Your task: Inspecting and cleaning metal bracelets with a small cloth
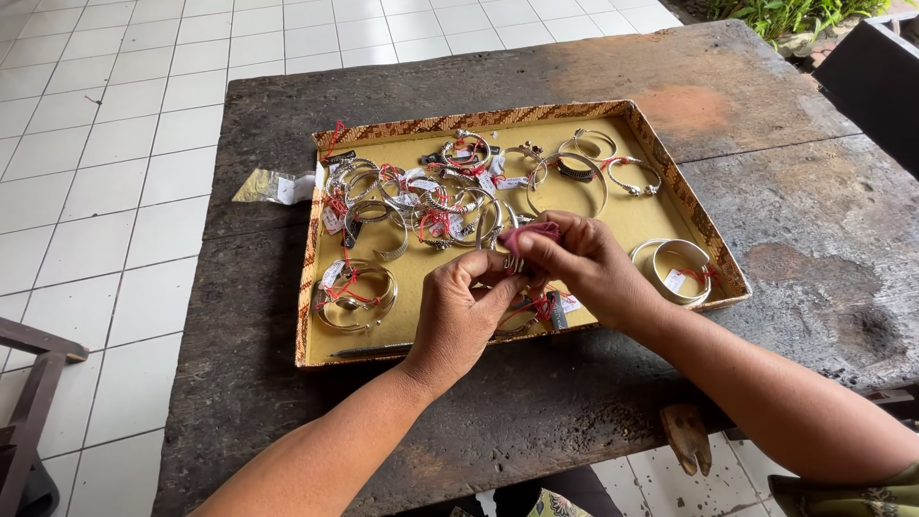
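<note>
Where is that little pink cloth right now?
In the head view, the pink cloth sits pinched in the right hand, just above the left hand, over the near middle of the yellow tray of silver bangles.

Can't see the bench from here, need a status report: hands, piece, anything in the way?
Left hand pinching small silver piece. Right hand rubbing it with pink cloth. Both over bracelet tray; nothing in the way.

One tray (670, 168), two hands, one small plastic bag (273, 185), many silver bangles.
</note>
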